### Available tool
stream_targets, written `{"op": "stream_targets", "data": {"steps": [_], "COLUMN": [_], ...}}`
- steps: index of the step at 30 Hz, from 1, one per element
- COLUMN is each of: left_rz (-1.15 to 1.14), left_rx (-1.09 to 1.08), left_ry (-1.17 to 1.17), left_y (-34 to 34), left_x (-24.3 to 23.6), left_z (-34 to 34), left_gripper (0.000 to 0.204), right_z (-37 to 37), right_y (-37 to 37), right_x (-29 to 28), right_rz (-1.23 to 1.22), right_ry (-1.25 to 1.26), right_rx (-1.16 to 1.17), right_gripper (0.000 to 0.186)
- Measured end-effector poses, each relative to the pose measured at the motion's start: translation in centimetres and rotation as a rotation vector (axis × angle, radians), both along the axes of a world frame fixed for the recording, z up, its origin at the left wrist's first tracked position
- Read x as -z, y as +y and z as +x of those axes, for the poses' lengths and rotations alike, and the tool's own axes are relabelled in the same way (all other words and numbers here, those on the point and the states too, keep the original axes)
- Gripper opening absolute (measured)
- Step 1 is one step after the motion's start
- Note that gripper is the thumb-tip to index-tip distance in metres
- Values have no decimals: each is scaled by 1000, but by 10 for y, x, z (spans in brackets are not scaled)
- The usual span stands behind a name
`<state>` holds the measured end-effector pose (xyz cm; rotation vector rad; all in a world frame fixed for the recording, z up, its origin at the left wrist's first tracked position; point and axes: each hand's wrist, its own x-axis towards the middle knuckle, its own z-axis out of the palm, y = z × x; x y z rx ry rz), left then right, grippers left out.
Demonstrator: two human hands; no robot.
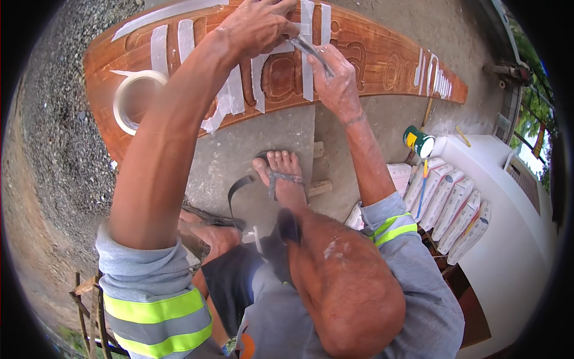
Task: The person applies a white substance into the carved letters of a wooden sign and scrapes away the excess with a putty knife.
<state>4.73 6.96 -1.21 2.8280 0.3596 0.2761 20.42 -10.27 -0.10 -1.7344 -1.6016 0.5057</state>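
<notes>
A long reddish-brown wooden board point(382, 45) with carved letters lies across the top of the view, tapering to the right. Strips of white masking tape point(307, 78) cross it. In my right hand point(336, 81) is a slim silvery utility knife point(312, 52), its front end angled up and left toward the board. My left hand point(257, 27) is over the board's upper middle, fingers stretched rightward and thumb close to the knife's front end. What its fingertips touch is unclear. By my left forearm sits a masking tape roll point(121, 105), partly covered by that arm.
Gravel point(60, 119) spreads at left beside grey concrete point(239, 143). My sandalled foot point(284, 176) rests below the board. At right are a green and yellow paint can point(417, 142), several stacked white sacks point(445, 203) and a white wall point(508, 221). Wooden sticks point(89, 305) stand lower left.
</notes>
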Motion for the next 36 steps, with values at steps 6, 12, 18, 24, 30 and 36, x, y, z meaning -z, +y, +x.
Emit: {"op": "stream_targets", "data": {"steps": [6, 12, 18, 24, 30, 36], "left_rz": [31, 22, 37, 13, 34, 30], "left_rx": [-9, -24, -1, 9, -30, -2], "left_ry": [3, 46, 49, 64, 101, 45], "left_y": [-2, -2, -1, 0, -1, 0], "left_x": [0, -4, -5, -3, -2, -2], "left_z": [1, 0, 1, 0, 0, -3], "left_gripper": [13, 15, 16, 18, 18, 16], "right_z": [-12, -27, -40, -47, -47, -50], "right_y": [-1, -5, -12, -10, -15, -13], "right_x": [-5, -1, 2, 2, 11, 9], "right_rz": [-113, -47, -118, -253, -218, -215], "right_ry": [25, 19, 89, 373, 288, 303], "right_rx": [108, 237, 341, 571, 555, 582], "right_gripper": [25, 14, 16, 20, 25, 27]}}
